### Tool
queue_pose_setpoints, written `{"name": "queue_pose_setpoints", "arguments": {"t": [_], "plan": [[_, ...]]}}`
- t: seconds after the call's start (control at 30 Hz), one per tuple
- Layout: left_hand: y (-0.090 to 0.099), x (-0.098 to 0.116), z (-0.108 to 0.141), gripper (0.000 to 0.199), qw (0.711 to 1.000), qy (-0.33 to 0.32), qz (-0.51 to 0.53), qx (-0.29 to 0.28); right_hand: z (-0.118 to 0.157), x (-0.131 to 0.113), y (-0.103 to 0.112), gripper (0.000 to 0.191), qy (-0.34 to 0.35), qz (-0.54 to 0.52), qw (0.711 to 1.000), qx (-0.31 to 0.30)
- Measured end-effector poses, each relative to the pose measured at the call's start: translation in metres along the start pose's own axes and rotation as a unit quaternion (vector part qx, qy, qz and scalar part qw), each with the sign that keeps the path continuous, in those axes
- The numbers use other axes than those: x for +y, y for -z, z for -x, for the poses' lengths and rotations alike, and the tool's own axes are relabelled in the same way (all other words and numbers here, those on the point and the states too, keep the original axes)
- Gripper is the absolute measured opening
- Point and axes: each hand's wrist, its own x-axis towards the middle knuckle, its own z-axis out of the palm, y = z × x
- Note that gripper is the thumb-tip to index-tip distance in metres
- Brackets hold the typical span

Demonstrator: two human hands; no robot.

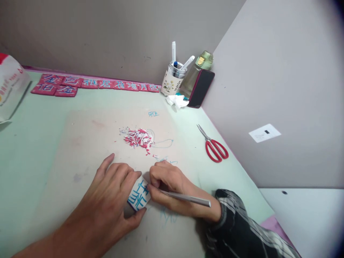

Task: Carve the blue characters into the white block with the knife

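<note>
A small white tile (139,194) bears a Chinese character drawn in blue. My left hand (113,197) grips it by its edges between thumb and fingers, flat on the brown board (77,143). My right hand (172,186) is closed around a slim silver craft knife (188,197), its handle pointing right. The knife's tip is hidden behind my fingers at the tile's right edge. Just beyond my hands lies a heap of red and white shavings (139,138).
Red tiles with pale characters (98,84) line the back wall. Red-handled scissors (215,147) lie at right. A jar of markers (172,81), a green-lidded bottle (204,61), a phone (201,87) and crumpled tissue (177,102) stand back right. A white bag (12,86) is at far left.
</note>
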Motion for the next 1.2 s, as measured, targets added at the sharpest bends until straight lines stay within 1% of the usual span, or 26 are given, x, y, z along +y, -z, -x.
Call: {"name": "queue_pose_setpoints", "arguments": {"t": [0.2,0.37,0.5,0.6,0.7,0.8,0.9,1.07,1.2], "plan": [[0.002,0.000,-0.002,0.026,1.000,-0.006,-0.005,-0.004,-0.001,0.001,0.002,0.028,0.010,-0.010,1.000,-0.008],[0.004,0.000,-0.003,0.031,1.000,-0.016,-0.011,-0.019,0.000,0.001,0.001,0.030,-0.017,-0.030,0.999,-0.004],[0.004,0.000,-0.003,0.033,1.000,-0.017,-0.011,-0.013,0.000,0.000,0.000,0.030,-0.034,-0.046,0.998,-0.002],[0.004,-0.001,-0.002,0.034,1.000,-0.017,-0.008,-0.012,0.002,-0.001,-0.003,0.030,-0.067,-0.068,0.995,0.017],[0.003,-0.001,0.000,0.034,1.000,-0.014,-0.009,-0.014,0.003,-0.004,-0.008,0.028,-0.118,-0.087,0.988,0.051],[0.003,0.000,0.001,0.031,1.000,-0.010,-0.008,-0.005,0.003,-0.005,-0.012,0.026,-0.143,-0.101,0.981,0.084],[0.001,0.000,0.000,0.030,1.000,-0.005,-0.002,0.003,0.004,-0.003,-0.014,0.024,-0.149,-0.126,0.976,0.095],[0.001,-0.002,0.001,0.032,1.000,-0.006,0.015,0.003,0.004,0.003,-0.012,0.028,-0.137,-0.159,0.974,0.082],[0.002,-0.008,0.008,0.041,0.999,0.005,0.050,-0.013,0.003,0.006,-0.010,0.028,-0.127,-0.191,0.971,0.068]]}}
